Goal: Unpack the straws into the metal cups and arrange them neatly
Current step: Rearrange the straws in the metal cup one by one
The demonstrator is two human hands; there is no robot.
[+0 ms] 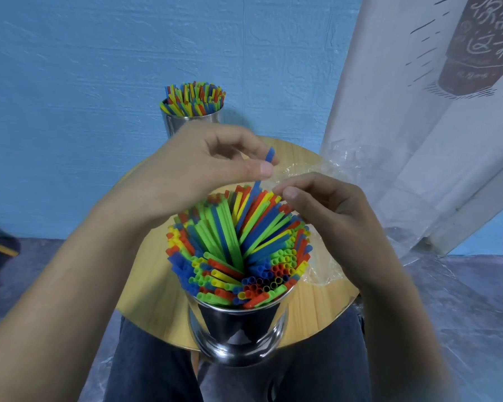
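While pinching the blue straw [270, 155] in the left hand's [198, 169] fingers, just ease it straight down into the near cup [238, 329], nudging neighbouring straws [262, 216] aside with the right hand's [331, 216] curled fingers, grip unclear tbh.

left hand [192, 169] pinches 1 blue straw [270, 155], tilted, its lower end down among the mixed-colour straws [230, 242] packed in the near metal cup [238, 329]. right hand [331, 216] is curled at the far-side straw tips, grip unclear. 2nd cup [192, 120], also full of straws, stands at the counter [157, 300] far edge. Clear plastic wrap [323, 271] lies right of the near cup.
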